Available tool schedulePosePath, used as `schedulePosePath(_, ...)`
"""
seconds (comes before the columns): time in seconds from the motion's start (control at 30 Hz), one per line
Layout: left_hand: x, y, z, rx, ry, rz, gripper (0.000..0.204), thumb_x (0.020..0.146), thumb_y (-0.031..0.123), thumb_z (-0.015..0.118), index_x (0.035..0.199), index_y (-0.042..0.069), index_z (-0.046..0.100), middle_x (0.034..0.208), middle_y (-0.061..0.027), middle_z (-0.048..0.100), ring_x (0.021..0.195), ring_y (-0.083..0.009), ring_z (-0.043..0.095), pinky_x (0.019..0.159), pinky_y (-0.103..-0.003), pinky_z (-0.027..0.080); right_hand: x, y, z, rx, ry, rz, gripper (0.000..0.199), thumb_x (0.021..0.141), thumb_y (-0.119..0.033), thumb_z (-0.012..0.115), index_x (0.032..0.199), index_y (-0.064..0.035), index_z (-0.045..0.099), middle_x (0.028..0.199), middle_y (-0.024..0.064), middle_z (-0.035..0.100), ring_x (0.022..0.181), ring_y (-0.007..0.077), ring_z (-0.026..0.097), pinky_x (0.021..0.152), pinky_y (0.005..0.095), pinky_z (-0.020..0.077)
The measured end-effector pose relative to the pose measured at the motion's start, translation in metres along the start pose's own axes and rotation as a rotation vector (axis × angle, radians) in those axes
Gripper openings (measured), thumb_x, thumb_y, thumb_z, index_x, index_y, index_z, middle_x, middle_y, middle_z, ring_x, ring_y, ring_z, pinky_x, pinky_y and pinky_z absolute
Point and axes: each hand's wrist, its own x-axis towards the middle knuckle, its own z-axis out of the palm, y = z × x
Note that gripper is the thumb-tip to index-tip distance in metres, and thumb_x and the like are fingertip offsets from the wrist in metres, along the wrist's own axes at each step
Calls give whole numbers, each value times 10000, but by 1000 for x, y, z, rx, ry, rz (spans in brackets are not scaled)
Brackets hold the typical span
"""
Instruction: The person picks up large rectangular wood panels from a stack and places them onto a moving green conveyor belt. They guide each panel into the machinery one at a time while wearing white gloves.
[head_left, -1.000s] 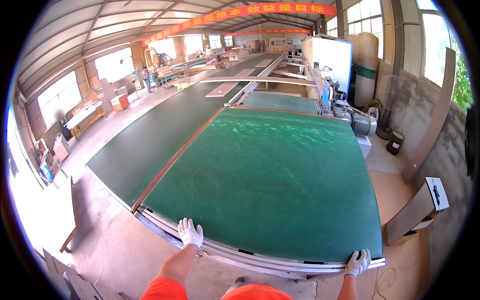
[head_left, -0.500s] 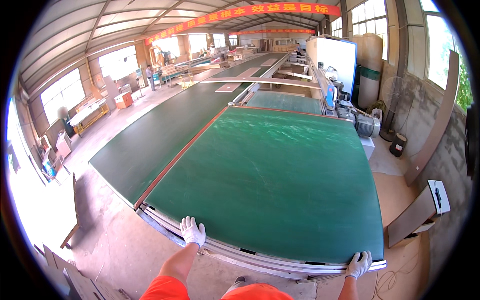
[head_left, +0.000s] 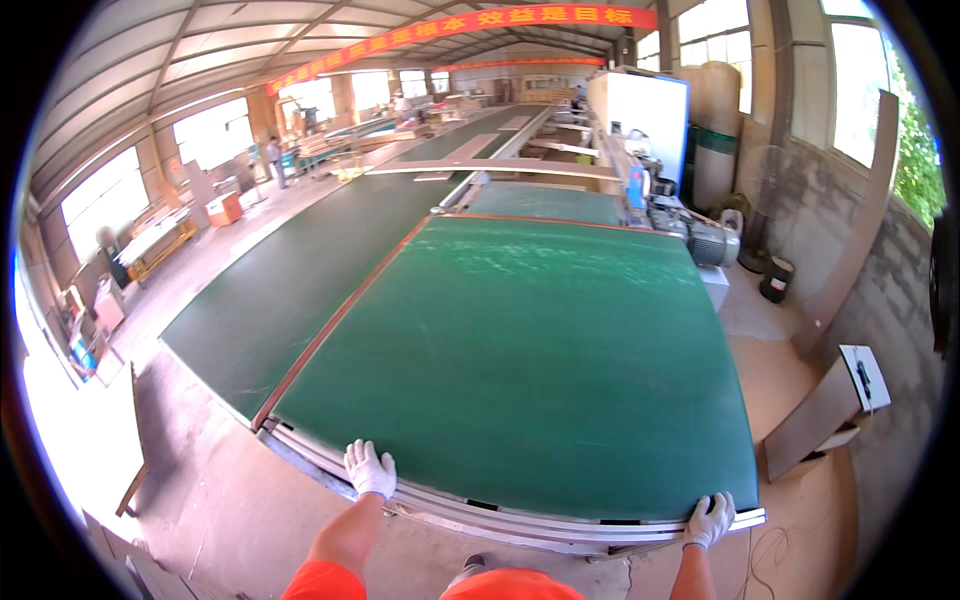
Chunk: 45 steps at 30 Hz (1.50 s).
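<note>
A wide green conveyor belt (head_left: 520, 370) stretches away in front of me, with a metal rail (head_left: 480, 520) along its near edge. My left hand (head_left: 370, 470), in a white knit glove, lies on that edge left of the middle, its fingers spread over the belt. At the near right corner, my right hand (head_left: 710, 520), gloved alike, rests on the edge with fingers apart and a little bent. Neither hand holds a loose thing. Farther off, flat panels (head_left: 473, 148) lie on the long dark green belt (head_left: 300, 270) to the left, partly behind a crossing beam (head_left: 540, 168).
An electric motor (head_left: 712, 245) sits beyond the belt's far right corner, near a black bucket (head_left: 776, 279). A small cabinet (head_left: 815, 425) stands on the right, and a long board (head_left: 865, 230) leans on the wall. A person (head_left: 275, 160) stands far left.
My view has shifted slightly, so the scene sits farther left. The panels on the dark belt have moved away, the nearest now mostly behind the crossing beam. Both hands stay on the edge.
</note>
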Motion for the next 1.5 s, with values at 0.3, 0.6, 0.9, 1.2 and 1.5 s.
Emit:
schedulePosePath(0.3, 1, 3, -1, 6, -45, -20, 653, 1008, 367, 653, 1504, -51, 583, 1652, -277, 487, 1582, -487, 376, 1345, -582, 251, -2, -12, -11, 22, 18, 20, 321, 961, -241, 743, 1171, 2, 741, 1455, 196, 680, 1391, 412, 560, 1218, 540, 407)
schedulePosePath(0.6, 1, 2, 2, 15, -39, -21, 653, 1012, 369, 647, 1511, -47, 581, 1654, -267, 494, 1582, -481, 382, 1348, -578, 249, -1, -9, -8, 29, 33, 7, 318, 964, -238, 737, 1174, 0, 740, 1448, 203, 681, 1383, 419, 563, 1220, 546, 402)
schedulePosePath(0.9, 1, 5, -2, -2, -33, -12, 648, 1002, 361, 663, 1495, -54, 591, 1633, -284, 505, 1571, -492, 389, 1339, -588, 257, -2, -11, -11, 25, 22, 21, 313, 960, -235, 739, 1175, -7, 738, 1452, 197, 678, 1386, 418, 558, 1219, 542, 402)
schedulePosePath(1.2, 0, 7, -6, 3, -44, -17, 645, 1005, 359, 659, 1497, -51, 586, 1634, -285, 506, 1573, -492, 388, 1342, -587, 253, -3, -11, -9, 32, 45, 9, 315, 948, -239, 746, 1168, -13, 740, 1441, 190, 681, 1369, 418, 562, 1206, 544, 413)
schedulePosePath(1.5, 1, 7, -3, 10, -54, -26, 652, 1010, 370, 652, 1504, -50, 583, 1645, -282, 499, 1586, -486, 377, 1351, -581, 242, -1, -12, -9, 27, 50, 23, 316, 936, -241, 753, 1164, -22, 745, 1438, 184, 683, 1370, 421, 559, 1209, 546, 410)
